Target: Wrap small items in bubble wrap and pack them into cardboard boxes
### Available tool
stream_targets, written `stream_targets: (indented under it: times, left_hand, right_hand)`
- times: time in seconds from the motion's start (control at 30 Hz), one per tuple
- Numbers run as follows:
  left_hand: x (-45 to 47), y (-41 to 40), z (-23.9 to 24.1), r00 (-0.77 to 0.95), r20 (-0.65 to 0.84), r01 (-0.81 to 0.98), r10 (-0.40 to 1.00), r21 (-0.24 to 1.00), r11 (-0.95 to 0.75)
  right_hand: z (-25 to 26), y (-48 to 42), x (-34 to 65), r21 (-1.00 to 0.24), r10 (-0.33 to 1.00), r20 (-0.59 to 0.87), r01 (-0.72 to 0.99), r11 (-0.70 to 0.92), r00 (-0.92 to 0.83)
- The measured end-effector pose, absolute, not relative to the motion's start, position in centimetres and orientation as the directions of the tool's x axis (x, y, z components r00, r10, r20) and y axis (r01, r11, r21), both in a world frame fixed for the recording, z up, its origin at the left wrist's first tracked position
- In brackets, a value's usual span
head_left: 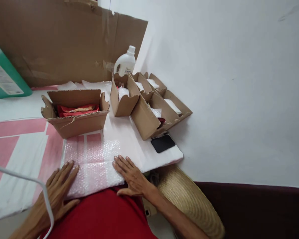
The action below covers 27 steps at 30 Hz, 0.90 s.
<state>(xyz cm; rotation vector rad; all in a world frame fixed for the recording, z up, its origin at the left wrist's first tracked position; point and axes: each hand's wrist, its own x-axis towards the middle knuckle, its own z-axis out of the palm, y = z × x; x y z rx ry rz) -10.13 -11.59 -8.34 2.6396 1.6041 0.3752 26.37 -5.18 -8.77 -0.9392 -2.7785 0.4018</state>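
A sheet of bubble wrap (92,167) lies flat at the table's front edge, against the red clothing. My left hand (57,189) rests at its left side, fingers stretched out and the thumb spread. On the right side of the sheet lies my right hand (131,176), also open, its fingertips on the wrap's edge. Neither hand grips anything. Just behind the wrap stands an open cardboard box (82,124) with red packets (77,110) inside.
Several small cardboard boxes (144,124) holding wrapped items stand at the right by the wall. A phone (163,143) lies near the table corner. Behind are a white bottle (127,61) and a green jug (7,74). A white cable (27,178) crosses the left front.
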Motion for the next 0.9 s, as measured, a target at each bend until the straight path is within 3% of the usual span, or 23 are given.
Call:
stream_targets:
  times: [0.17, 0.3, 0.5, 0.63, 0.73, 0.9]
  left_hand:
    - [-11.1, -13.9, -8.7, 0.446, 0.262, 0.842, 0.856, 0.203, -0.500]
    - [-12.1, -14.0, -9.3, 0.381, 0.303, 0.793, 0.873, 0.379, -0.477]
    - [-12.5, -12.5, -9.0, 0.050, 0.193, 0.695, 0.980, 0.698, -0.173]
    - [-11.1, -12.2, -8.4, -0.215, 0.060, 0.659, 0.975, 0.746, 0.100]
    - [-9.5, -12.0, -8.0, -0.342, 0.072, 0.664, 0.937, 0.724, 0.187]
    - [-7.5, -11.3, -7.0, -0.438, 0.103, 0.711, 0.893, 0.648, 0.274]
  right_hand:
    - [-9.7, -5.8, 27.5, -0.326, 0.614, 0.108, 0.556, 0.765, -0.782]
    - [-9.4, -5.6, 27.5, -0.466, 0.643, 0.198, 0.506, 0.726, -0.740]
    - [-8.9, -4.8, 26.0, -0.669, 0.822, 0.288, 0.511, 0.539, -0.490]
    - [-9.1, -4.9, 24.5, -0.748, 0.917, 0.295, 0.533, 0.396, -0.268]
    - [-9.5, -5.1, 23.2, -0.700, 0.933, 0.318, 0.621, 0.353, -0.171]
    - [-10.4, -4.8, 21.1, -0.478, 0.904, 0.413, 0.817, 0.322, -0.114]
